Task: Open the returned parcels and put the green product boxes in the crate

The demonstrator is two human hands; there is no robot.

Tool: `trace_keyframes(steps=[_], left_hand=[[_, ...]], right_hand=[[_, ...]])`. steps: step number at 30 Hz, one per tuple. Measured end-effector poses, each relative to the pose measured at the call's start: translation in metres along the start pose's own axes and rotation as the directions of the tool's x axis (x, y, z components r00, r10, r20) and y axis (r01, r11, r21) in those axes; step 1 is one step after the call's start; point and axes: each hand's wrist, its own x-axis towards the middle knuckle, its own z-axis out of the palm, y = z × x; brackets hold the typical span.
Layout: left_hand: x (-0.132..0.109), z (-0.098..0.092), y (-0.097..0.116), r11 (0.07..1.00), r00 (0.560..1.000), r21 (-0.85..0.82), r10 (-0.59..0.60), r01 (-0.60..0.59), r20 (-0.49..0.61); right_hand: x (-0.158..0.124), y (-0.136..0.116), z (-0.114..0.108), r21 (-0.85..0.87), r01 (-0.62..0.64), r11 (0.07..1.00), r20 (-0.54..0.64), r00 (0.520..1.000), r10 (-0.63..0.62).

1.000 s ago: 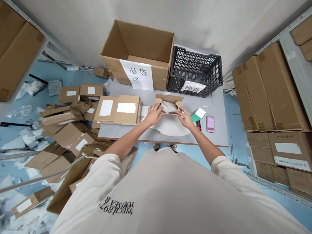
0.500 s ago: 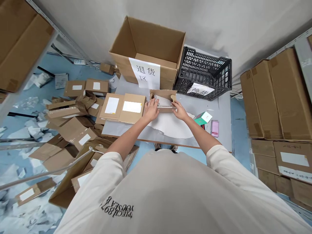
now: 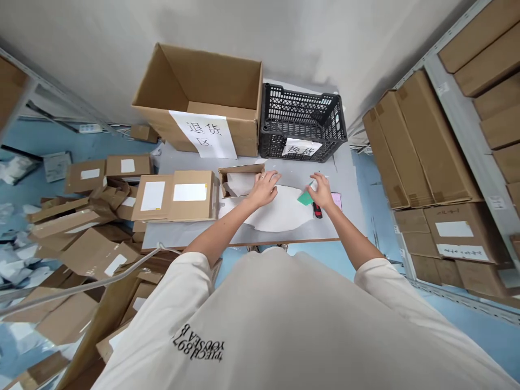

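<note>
A person is standing at a grey-topped table (image 3: 190,233), working with both bare hands.
At the back, a large open carton (image 3: 244,132) is bearing a white sign, and a black crate (image 3: 284,133) is sitting just to its right. A sheet of white paper (image 3: 280,214) is covering the middle of the tabletop. To its left, two labelled boxes (image 3: 174,203) are lying side by side, and a small open carton (image 3: 244,169) is resting just right of them, with white paper showing inside. The left hand (image 3: 265,188) is spreading its bent fingers by this carton's right end; whether it is touching, I cannot tell. The right hand (image 3: 323,192) is pinching a green-and-white box (image 3: 305,197) between thumb and fingers, over the sheet's right edge. A pink-screened phone (image 3: 337,199) is lying beside the right wrist, and a red-and-black tool (image 3: 317,212) is lying nearer the front edge.
</note>
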Motion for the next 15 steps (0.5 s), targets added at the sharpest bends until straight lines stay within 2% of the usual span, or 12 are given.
trace_keyframes(steps=[3,7,11,15], left_hand=[[0.017,0.03,0.021,0.999,0.997,-0.041,0.031,-0.028,0.064],[0.034,0.08,0.043,0.983,0.982,-0.184,0.025,0.01,0.187],[0.037,0.123,0.054,0.946,0.962,-0.292,-0.063,0.143,0.266],[0.032,0.142,0.05,0.901,0.967,-0.374,-0.15,0.22,0.206]], right_hand=[[-0.013,0.029,-0.017,-0.018,-0.076,0.997,0.041,0.996,0.076],[-0.022,0.049,-0.017,-0.004,-0.111,0.994,0.157,0.981,0.11],[-0.023,0.048,-0.005,0.007,-0.133,0.991,0.147,0.98,0.131],[-0.024,0.028,0.014,-0.023,-0.159,0.987,0.095,0.983,0.16]])
